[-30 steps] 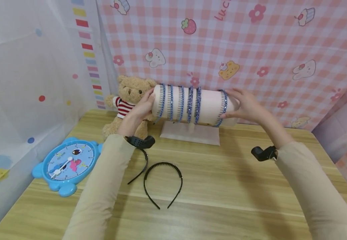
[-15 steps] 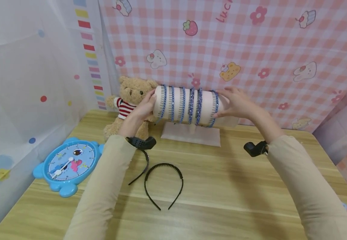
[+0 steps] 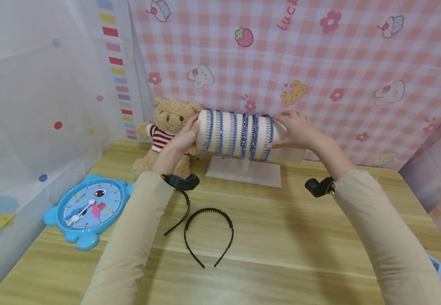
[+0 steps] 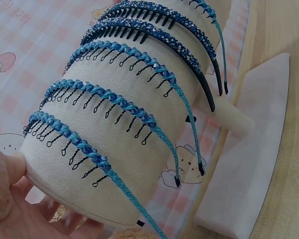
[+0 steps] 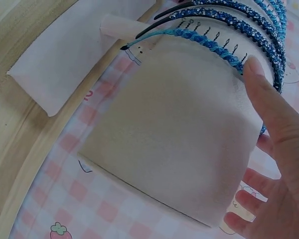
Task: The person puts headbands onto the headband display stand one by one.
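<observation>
A pale padded roll, the headband display stand (image 3: 226, 132), lies crosswise on its flat base (image 3: 251, 174). Several blue headbands with combs arch over it. My left hand (image 3: 182, 137) grips the roll's left end, fingers underneath in the left wrist view. With my right hand (image 3: 298, 130) I hold the rightmost headband, a braided blue one (image 5: 204, 42). The thumb (image 5: 256, 74) presses its edge; the other fingers reach behind the roll, partly hidden. That headband sits close beside two glittery ones (image 4: 149, 35). The roll's right part is bare.
Two black headbands lie on the wooden table, one in front (image 3: 209, 209) and one partly behind the left sleeve (image 3: 187, 207). A teddy bear (image 3: 172, 118) sits behind my left hand. A blue toy clock (image 3: 94, 203) lies left; a light blue object (image 3: 436, 267) shows at right.
The right hand has slid the rightmost headband leftward along the roll, closing the gap to the glittery ones. The left hand keeps its place. A light blue object has come into view at right.
</observation>
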The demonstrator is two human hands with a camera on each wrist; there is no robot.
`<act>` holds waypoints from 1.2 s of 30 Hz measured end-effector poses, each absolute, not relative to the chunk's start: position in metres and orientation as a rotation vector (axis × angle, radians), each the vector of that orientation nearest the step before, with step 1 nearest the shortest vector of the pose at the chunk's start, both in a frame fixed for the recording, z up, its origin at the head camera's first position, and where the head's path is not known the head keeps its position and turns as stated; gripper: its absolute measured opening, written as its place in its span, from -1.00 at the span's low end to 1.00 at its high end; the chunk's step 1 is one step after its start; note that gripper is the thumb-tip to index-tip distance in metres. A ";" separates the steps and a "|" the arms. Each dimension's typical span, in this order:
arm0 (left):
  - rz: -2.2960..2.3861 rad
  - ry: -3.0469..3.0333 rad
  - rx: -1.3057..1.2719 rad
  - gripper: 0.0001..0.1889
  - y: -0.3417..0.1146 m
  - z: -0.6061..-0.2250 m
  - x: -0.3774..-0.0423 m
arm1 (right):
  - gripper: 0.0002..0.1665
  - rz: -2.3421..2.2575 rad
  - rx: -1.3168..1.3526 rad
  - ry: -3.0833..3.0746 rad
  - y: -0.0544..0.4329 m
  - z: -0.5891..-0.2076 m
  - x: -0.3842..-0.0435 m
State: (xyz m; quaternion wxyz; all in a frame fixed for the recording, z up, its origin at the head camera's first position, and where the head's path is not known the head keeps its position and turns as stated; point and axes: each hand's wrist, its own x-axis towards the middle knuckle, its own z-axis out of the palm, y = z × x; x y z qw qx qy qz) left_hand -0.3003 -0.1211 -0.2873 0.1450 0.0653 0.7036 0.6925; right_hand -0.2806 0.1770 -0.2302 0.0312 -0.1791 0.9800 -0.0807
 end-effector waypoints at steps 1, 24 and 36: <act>1.999 2.024 0.188 -0.48 -0.121 -0.287 -0.301 | 0.10 -0.239 -0.556 3.017 0.177 -0.230 -0.281; 2.013 2.021 0.191 -0.48 -0.123 -0.288 -0.302 | -0.53 -0.657 -1.196 2.990 0.163 -0.256 -0.246; 1.989 2.041 0.179 -0.48 -0.120 -0.289 -0.302 | -0.51 -0.689 -1.092 2.445 0.096 -0.357 -0.215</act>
